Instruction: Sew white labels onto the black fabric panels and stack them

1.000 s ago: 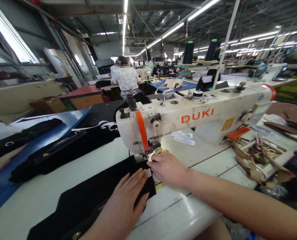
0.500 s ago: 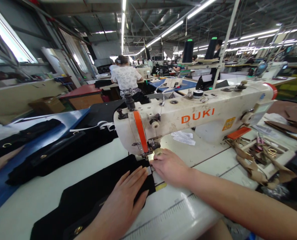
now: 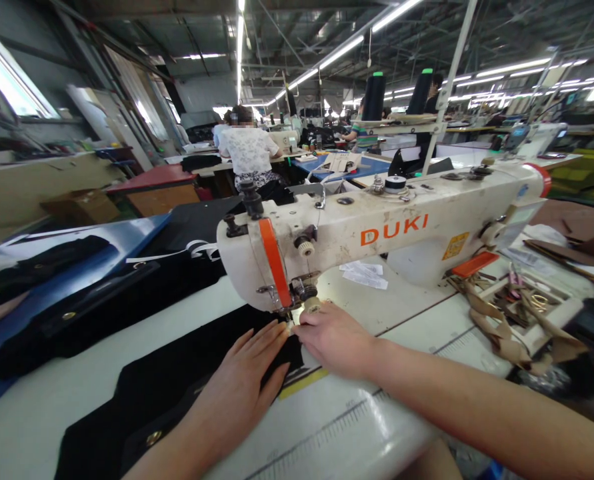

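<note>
The fingers of the left hand (image 3: pixel 239 383) lie flat and nearly together, the thumb set apart from them, and rest on black fabric (image 3: pixel 177 373); their tips come close to the needle end of the sewing machine (image 3: pixel 344 230). The fingers of the right hand (image 3: pixel 339 340) are bent and bunched just in front of that same end of the machine, beside the left fingertips; whether they pinch the fabric's edge cannot be told, as the contact is hidden.

The black fabric lies in front of the sewing machine and to its left, one end reaching the needle area, the rest stretching away under the left hand. A brass eyelet (image 3: pixel 153 438) shows in it, near the left forearm. In front of the machine's needle end, a yellow strip (image 3: pixel 304 383) lies next to the fabric on the white table (image 3: pixel 391 420).

Below the machine's arm lie white paper labels (image 3: pixel 364 275). In front of its right end sits a tray (image 3: pixel 569 313) of small parts, with tan strips (image 3: pixel 487 327) draped at its side. Left of the machine, another black piece (image 3: pixel 101 293) lies beside a blue surface (image 3: pixel 1 383). Behind the machine stand dark thread cones (image 3: pixel 375 97); beyond its left end, a person in a white patterned top (image 3: pixel 249 150) faces away.
</note>
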The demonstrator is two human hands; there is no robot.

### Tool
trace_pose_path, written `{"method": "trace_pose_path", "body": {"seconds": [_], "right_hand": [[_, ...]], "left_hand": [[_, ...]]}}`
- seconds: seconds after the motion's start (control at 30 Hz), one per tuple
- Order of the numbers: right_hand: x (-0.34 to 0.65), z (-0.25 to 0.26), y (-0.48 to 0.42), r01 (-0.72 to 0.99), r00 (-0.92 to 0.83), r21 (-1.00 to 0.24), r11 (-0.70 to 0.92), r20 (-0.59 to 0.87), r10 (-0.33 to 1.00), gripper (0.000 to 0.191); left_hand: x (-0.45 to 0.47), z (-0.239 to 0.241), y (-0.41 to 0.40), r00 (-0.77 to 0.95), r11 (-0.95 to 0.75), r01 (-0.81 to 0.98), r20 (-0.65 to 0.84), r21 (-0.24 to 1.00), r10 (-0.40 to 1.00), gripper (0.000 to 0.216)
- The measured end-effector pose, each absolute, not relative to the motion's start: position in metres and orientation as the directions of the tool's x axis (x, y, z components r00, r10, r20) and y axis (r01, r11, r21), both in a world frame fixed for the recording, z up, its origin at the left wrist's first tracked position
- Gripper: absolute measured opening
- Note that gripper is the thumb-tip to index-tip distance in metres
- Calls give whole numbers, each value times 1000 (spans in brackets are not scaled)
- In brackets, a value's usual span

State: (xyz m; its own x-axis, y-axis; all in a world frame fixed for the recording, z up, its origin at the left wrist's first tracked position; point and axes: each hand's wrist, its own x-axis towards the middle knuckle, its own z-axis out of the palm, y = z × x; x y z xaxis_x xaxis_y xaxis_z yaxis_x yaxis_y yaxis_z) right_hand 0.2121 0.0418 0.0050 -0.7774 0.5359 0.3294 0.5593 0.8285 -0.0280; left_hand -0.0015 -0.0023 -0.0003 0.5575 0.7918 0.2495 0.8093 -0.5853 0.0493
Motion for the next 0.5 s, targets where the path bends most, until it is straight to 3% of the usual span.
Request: {"method": "trace_pose_path", "body": {"seconds": [0.5], "right_hand": [[211, 4, 44, 554, -781, -42, 832, 320, 536, 18]], "left_hand": [[0, 3, -3, 528, -545, 835, 166, 74, 833, 48]]}}
